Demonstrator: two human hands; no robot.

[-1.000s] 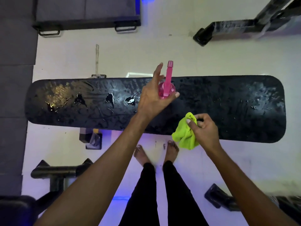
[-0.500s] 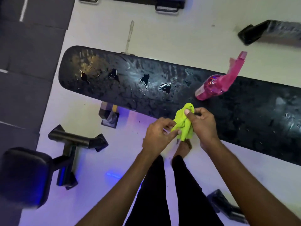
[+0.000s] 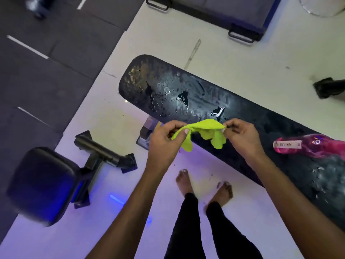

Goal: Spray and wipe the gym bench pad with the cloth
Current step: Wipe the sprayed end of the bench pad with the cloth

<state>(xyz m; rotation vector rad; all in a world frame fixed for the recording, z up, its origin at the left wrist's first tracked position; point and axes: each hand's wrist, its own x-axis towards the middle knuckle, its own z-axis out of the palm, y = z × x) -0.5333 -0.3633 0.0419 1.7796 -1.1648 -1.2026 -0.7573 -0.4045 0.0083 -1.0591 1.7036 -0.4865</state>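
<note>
Head view: my left hand and right hand each grip an end of the green cloth, frame center, above the wet bench pad; pink spray bottle lies on it at right.

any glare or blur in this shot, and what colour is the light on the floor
Head view: white glare glints off wet patches on the bench pad; purple-blue light tints the floor; the padded seat at lower left is motion-blurred, while the hands and cloth stay fairly sharp.
</note>
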